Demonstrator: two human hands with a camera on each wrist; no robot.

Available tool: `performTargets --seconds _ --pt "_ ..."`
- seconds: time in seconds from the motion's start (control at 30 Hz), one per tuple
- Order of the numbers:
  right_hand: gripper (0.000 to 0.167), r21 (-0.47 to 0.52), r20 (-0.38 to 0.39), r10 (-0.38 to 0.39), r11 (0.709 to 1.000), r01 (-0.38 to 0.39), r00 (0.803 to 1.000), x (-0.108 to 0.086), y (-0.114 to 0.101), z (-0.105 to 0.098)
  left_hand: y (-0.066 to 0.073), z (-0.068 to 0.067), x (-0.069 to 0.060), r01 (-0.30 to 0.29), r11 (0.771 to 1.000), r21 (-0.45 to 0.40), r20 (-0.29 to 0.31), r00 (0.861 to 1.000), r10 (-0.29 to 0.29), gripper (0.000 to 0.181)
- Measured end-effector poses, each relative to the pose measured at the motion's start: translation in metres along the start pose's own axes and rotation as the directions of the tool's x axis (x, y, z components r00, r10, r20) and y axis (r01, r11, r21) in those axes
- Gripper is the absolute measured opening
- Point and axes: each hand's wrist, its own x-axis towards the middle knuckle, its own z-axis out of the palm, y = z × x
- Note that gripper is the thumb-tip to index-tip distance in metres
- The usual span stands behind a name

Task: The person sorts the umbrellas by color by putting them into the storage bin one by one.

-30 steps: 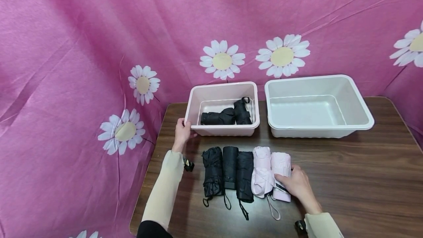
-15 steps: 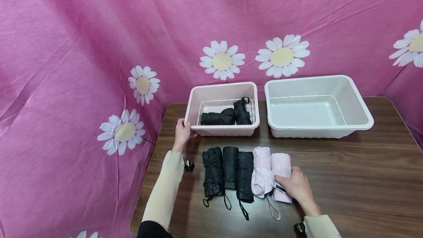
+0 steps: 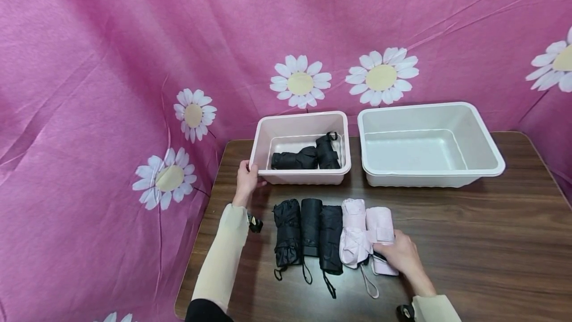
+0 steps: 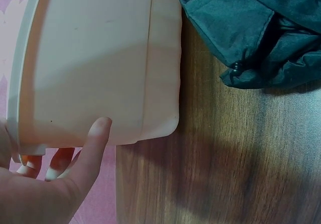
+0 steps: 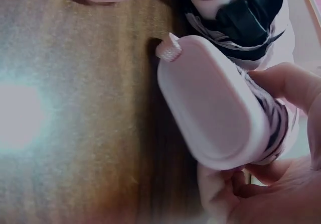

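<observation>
In the head view, my left hand [image 3: 247, 180] holds the front left corner of a small pale pink bin [image 3: 304, 179]. The left wrist view shows its thumb [image 4: 98, 133] against the bin's wall, other fingers round the corner. Two folded black umbrellas [image 3: 295, 159] lie inside. My right hand [image 3: 404, 252] grips the handle end of a folded pink umbrella [image 3: 380, 220], rightmost in a row on the table. Its oval handle base [image 5: 213, 103] faces the right wrist camera, thumb and fingers on opposite sides. Beside it lies another pink umbrella [image 3: 354, 232].
Three folded black umbrellas [image 3: 331, 237] with wrist loops fill the left part of the row. A larger white bin [image 3: 429, 180] stands at the back right of the wooden table [image 3: 514, 222]. Behind hangs a pink cloth [image 3: 241, 29] with daisies.
The rightmost pink umbrella has tilted slightly, its handle end shifting right and a little toward me. My right hand has moved slightly toward me with it. My left hand stays on the bin.
</observation>
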Motion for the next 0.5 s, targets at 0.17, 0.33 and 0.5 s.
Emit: performTargets --seconds 0.17,0.33,0.5 --pt "0.057 0.0 -0.031 -0.018 1.0 0.018 0.999 -0.0032 0.0017 0.0028 -0.0007 -0.0001 0.0007 -0.006 1.0 0.006 -0.001 1.0 0.006 0.034" --pt "0.059 0.01 -0.018 -0.003 1.0 0.003 1.0 -0.0041 0.0017 0.0038 -0.0019 -0.0003 0.0015 -0.016 1.0 -0.023 -0.002 1.0 0.016 0.032" --pt "0.062 0.139 0.038 0.028 0.99 -0.033 0.999 -0.0042 0.0042 -0.0004 -0.0033 -0.0002 0.0026 -0.025 0.999 -0.02 -0.004 1.0 0.025 0.034"
